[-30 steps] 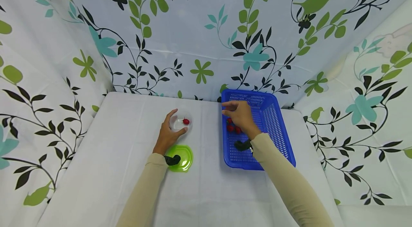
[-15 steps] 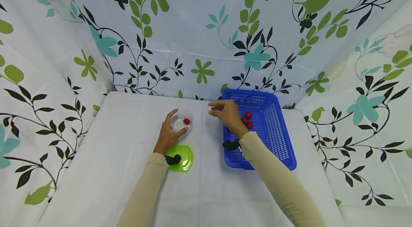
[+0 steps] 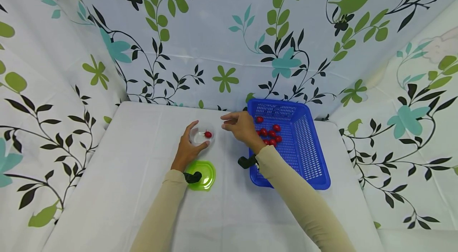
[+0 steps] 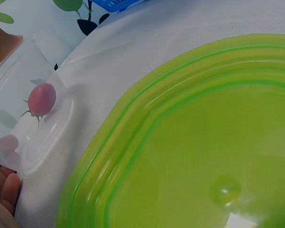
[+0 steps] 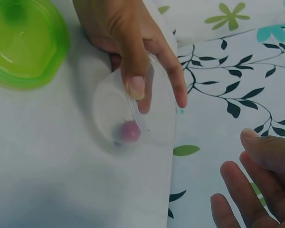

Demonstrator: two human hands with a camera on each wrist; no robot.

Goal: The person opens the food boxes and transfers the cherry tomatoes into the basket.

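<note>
My left hand (image 3: pixel 188 148) holds a small clear plastic container (image 3: pixel 196 136), thumb on one side and fingers on the other. One cherry tomato (image 4: pixel 42 99) with a green stem lies inside it. Just right of the container hovers my right hand (image 3: pixel 241 128), between it and the blue basket (image 3: pixel 311 152). Its fingers (image 5: pixel 235 180) look relaxed in the right wrist view, and nothing shows between them. Several cherry tomatoes (image 3: pixel 272 134) lie in the left part of the basket, some partly hidden by the right hand and wrist.
A green plastic lid (image 3: pixel 204 178) lies on the white tabletop (image 3: pixel 118 188) in front of the container, close to the left wrist. Behind the table hangs a leaf-patterned curtain (image 3: pixel 200 37), which also runs along both sides.
My right hand has moved left from over the basket to beside the container, uncovering more tomatoes. The left hand and the container have stayed in place.
</note>
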